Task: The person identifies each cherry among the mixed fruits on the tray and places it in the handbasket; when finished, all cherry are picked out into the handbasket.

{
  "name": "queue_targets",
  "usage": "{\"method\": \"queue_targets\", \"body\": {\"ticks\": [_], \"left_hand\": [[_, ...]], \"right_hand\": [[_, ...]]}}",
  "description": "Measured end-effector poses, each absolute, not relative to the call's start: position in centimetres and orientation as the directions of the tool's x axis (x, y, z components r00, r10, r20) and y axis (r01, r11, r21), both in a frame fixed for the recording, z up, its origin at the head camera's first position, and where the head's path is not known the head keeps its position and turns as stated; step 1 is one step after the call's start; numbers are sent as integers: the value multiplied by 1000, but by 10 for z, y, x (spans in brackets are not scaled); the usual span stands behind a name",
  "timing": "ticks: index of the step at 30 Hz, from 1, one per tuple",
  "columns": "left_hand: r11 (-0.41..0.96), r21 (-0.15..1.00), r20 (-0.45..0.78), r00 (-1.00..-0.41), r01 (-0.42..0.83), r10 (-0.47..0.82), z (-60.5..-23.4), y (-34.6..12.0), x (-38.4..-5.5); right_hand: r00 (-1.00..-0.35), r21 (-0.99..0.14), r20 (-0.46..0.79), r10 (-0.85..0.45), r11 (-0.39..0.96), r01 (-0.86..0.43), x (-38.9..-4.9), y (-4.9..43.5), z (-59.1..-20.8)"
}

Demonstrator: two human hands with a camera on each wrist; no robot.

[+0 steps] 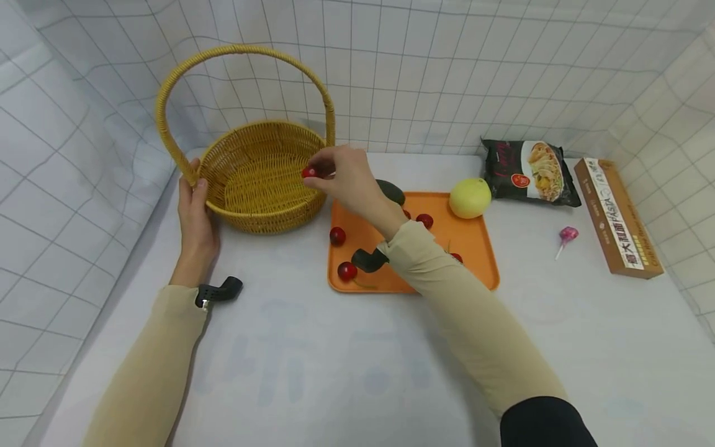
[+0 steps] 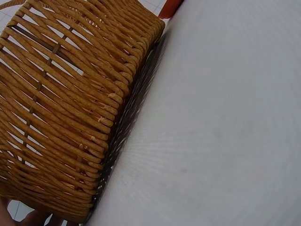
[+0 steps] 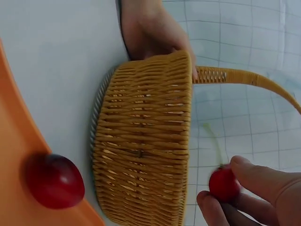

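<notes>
A yellow wicker basket [image 1: 262, 214] with a tall arched handle stands at the back left. My left hand [image 1: 197, 220] grips its left rim by the foot of the handle. At the basket's right rim, my right hand [image 1: 349, 180] pinches a red cherry [image 3: 224, 184] between thumb and fingers; its thin green stem shows in the right wrist view. To the right lies an orange tray [image 1: 410, 284] with several more cherries, among them one near the left edge [image 1: 337, 236] and one at the front left corner [image 1: 347, 271]. The left wrist view is filled mostly by woven basket wall [image 2: 61, 103].
A dark green oval item [image 1: 391, 192] lies at the tray's back, partly behind my right hand. A yellow-green round fruit [image 1: 470, 198] sits at its back right corner. Further right are a black noodle packet [image 1: 530, 172], a pink lollipop [image 1: 568, 234] and a brown pasta box [image 1: 619, 217].
</notes>
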State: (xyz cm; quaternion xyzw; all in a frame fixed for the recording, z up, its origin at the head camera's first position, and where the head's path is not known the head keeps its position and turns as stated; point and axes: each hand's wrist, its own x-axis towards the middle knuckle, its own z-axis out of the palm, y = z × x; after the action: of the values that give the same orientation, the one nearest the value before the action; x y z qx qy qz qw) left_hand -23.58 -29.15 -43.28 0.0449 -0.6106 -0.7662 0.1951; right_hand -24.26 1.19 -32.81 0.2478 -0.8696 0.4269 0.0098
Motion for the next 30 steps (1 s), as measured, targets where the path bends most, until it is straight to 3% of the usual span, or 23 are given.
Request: {"method": "queue_targets", "body": {"ticks": [8, 20, 30], "left_hand": [[-167, 956, 172, -921, 241, -348, -433, -289, -235], [-193, 951, 166, -925, 242, -343, -432, -292, -235], [-188, 951, 171, -923, 247, -346, -432, -292, -234]], "right_hand": [[-901, -783, 237, -363, 478, -398, -235, 34, -337], [-903, -746, 306, -303, 512, -425, -205, 100, -342], [-928, -780, 260, -267, 508, -365, -194, 141, -350]]}}
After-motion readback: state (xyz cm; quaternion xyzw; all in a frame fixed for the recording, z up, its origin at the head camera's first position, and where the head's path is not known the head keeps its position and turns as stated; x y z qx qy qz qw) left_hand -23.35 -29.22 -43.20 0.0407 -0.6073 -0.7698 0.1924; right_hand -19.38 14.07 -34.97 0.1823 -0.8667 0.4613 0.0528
